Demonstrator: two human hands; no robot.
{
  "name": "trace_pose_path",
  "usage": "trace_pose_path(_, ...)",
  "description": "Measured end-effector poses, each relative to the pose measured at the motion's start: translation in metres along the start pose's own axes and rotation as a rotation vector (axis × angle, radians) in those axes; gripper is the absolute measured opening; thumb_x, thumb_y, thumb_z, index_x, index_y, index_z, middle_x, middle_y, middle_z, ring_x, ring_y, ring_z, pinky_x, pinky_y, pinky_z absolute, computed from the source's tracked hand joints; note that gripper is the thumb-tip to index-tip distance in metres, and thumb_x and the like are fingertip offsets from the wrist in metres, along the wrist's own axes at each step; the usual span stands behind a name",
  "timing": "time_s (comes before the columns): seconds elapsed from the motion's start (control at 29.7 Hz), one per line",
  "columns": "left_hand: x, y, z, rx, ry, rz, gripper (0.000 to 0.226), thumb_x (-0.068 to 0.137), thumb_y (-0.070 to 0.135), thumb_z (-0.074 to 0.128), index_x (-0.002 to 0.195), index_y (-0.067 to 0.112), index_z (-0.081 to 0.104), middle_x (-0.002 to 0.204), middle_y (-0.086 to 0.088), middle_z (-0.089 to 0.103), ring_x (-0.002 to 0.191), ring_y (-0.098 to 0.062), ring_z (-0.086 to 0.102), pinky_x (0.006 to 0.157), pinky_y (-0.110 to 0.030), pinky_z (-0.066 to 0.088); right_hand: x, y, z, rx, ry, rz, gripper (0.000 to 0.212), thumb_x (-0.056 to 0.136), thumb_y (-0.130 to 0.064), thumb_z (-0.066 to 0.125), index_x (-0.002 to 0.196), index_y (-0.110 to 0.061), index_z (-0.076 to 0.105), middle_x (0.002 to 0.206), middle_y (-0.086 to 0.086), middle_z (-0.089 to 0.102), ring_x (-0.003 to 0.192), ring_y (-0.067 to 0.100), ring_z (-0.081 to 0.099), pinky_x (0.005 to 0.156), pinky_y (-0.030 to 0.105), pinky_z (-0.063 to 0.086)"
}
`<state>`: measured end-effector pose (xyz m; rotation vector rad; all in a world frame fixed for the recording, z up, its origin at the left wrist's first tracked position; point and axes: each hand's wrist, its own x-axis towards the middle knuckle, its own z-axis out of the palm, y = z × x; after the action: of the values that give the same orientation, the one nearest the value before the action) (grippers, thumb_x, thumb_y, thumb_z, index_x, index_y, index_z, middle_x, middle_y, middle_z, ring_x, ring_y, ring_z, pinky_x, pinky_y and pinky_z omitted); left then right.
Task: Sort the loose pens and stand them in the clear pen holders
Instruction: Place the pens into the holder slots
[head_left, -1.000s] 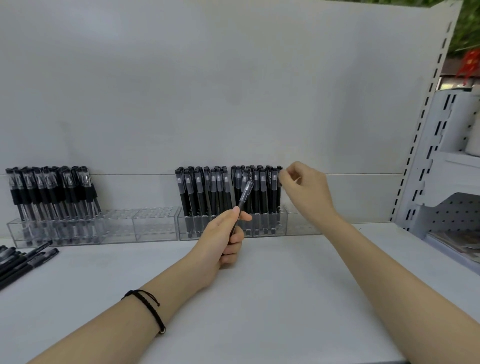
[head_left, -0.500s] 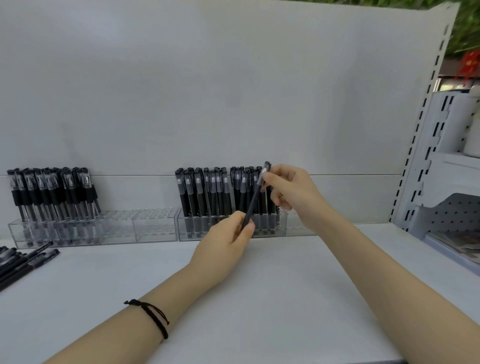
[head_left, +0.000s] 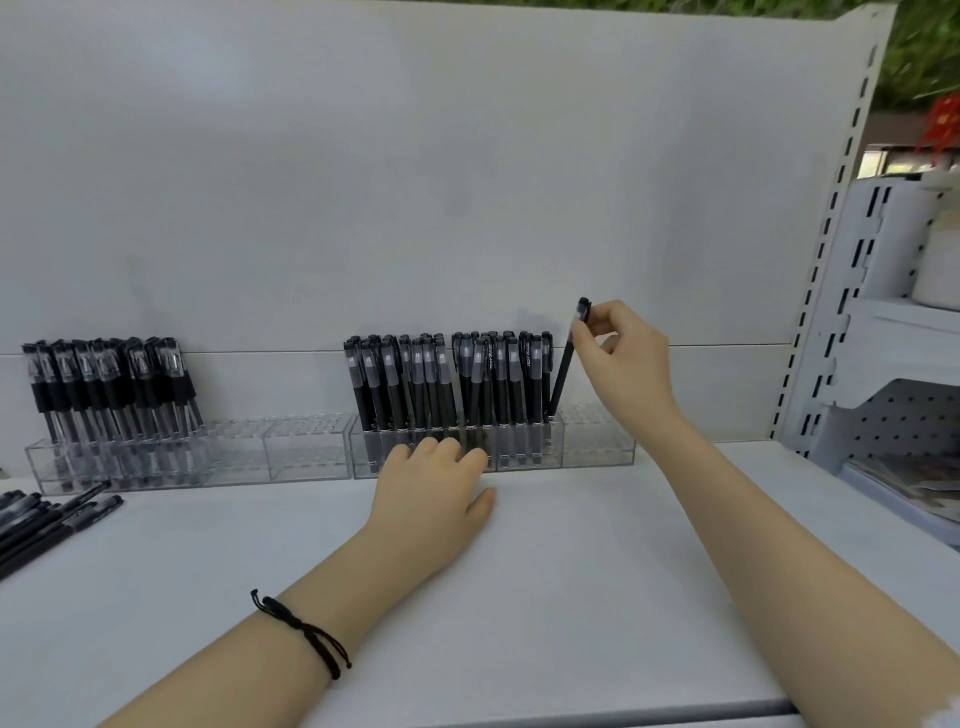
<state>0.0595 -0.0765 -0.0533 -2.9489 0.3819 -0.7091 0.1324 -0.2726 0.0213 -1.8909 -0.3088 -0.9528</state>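
My right hand (head_left: 621, 349) pinches the cap end of a black pen (head_left: 565, 369). The pen leans with its tip down at the right end of the row of black pens (head_left: 447, 382) standing in the middle clear holder (head_left: 597, 449). My left hand (head_left: 434, 486) lies flat on the white shelf with its fingertips against the front of that holder, holding nothing. A second clear holder (head_left: 306, 452) to the left carries several black pens (head_left: 111, 384) at its left end. Loose black pens (head_left: 49, 519) lie on the shelf at the far left.
A white back panel rises behind the holders. A slotted upright (head_left: 826, 244) and a white pegboard rack (head_left: 904, 421) stand at the right. The shelf's front edge (head_left: 571, 714) runs along the bottom. A black cord bracelet is on my left wrist.
My left hand let go of the pen and dropped flat onto the shelf by the holder. My right hand took the pen and carried it right, to the end of the pen row.
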Motion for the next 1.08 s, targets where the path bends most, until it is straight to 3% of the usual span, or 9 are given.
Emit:
trace_pose_path(0.17,-0.002,-0.001,-0.001,-0.009,0.031,-0.018,0.035,0.097,0.047,0.036,0.119,0.025,0.053,0.111,0.003,0.058,0.107,-0.022,0.052,0.084,-0.035,0.034,-0.007,0.004,0.009,-0.113,-0.147,0.006,0.011,0.093,-0.029,0.058,0.092,-0.020,0.062,0.076,-0.019,0.058,0.064,0.008,0.051,0.068,0.030,0.043)
trace_pose_path(0.3,-0.003,-0.004,0.000,-0.023,0.048,-0.035,0.035,0.097,0.046,0.037,0.118,0.024,0.054,0.110,0.002,0.059,0.106,-0.022,0.053,0.083,-0.034,0.034,-0.007,0.005,0.010,-0.137,-0.146,0.060,0.014,0.092,-0.030,0.058,0.095,-0.018,0.065,0.082,-0.013,0.061,0.082,0.012,0.056,0.075,0.031,0.045)
trace_pose_path(0.47,-0.001,-0.006,0.002,-0.039,0.068,-0.048,0.033,0.097,0.045,0.039,0.113,0.021,0.055,0.106,0.000,0.060,0.105,-0.024,0.054,0.081,-0.033,0.034,-0.002,0.003,0.012,-0.048,-0.190,0.138,0.014,0.090,-0.028,0.062,0.093,-0.016,0.066,0.079,-0.009,0.060,0.078,0.014,0.057,0.074,0.028,0.045)
trace_pose_path(0.61,-0.002,-0.007,0.001,-0.010,0.062,-0.044,0.033,0.098,0.045,0.036,0.115,0.021,0.053,0.109,0.001,0.058,0.107,-0.022,0.052,0.083,-0.034,0.035,-0.006,0.012,0.015,-0.159,-0.269,0.179,0.012,0.090,-0.030,0.061,0.087,-0.019,0.065,0.081,-0.004,0.063,0.080,0.020,0.061,0.078,0.037,0.053)
trace_pose_path(0.67,-0.003,-0.008,0.000,-0.004,0.076,-0.038,0.033,0.098,0.044,0.036,0.115,0.021,0.053,0.110,0.001,0.058,0.108,-0.022,0.051,0.085,-0.034,0.035,-0.012,0.013,0.014,-0.353,-0.321,0.180,0.018,0.090,-0.036,0.059,0.079,-0.022,0.061,0.083,-0.002,0.065,0.086,0.023,0.062,0.073,0.034,0.049)
trace_pose_path(0.77,-0.002,-0.010,-0.001,-0.037,0.128,-0.039,0.031,0.098,0.041,0.038,0.115,0.021,0.055,0.108,0.001,0.058,0.107,-0.022,0.052,0.086,-0.034,0.035,-0.021,0.000,0.012,-0.641,-0.343,0.086,0.025,0.092,-0.040,0.051,0.079,-0.021,0.059,0.085,0.000,0.065,0.085,0.026,0.060,0.066,0.029,0.039)
trace_pose_path(0.94,-0.008,-0.045,-0.009,0.025,0.143,0.027,0.026,0.097,0.035,0.040,0.114,0.020,0.055,0.107,0.000,0.055,0.103,-0.023,0.052,0.078,-0.034,0.031,-0.047,-0.045,0.023,-0.664,-0.390,-0.211,0.024,0.094,-0.040,0.046,0.094,-0.021,0.062,0.090,-0.007,0.064,0.086,0.018,0.060,0.068,0.030,0.045)
trace_pose_path(1.01,-0.022,-0.071,-0.014,0.052,0.177,0.106,0.020,0.090,0.031,0.054,0.102,0.017,0.060,0.096,-0.003,0.060,0.091,-0.027,0.058,0.074,-0.035,0.035,-0.063,-0.060,0.031,-0.670,-0.420,-0.327,0.027,0.095,-0.041,0.046,0.107,-0.021,0.061,0.096,-0.007,0.063,0.087,0.015,0.059,0.069,0.030,0.047)
trace_pose_path(1.08,-0.038,-0.101,-0.017,0.148,0.169,0.162,0.020,0.071,0.030,0.075,0.082,0.016,0.065,0.074,-0.004,0.061,0.066,-0.027,0.061,0.060,-0.036,0.042,-0.077,-0.074,0.041,-0.661,-0.456,-0.397,0.027,0.096,-0.040,0.045,0.111,-0.022,0.059,0.097,-0.007,0.062,0.087,0.014,0.059,0.067,0.029,0.048)
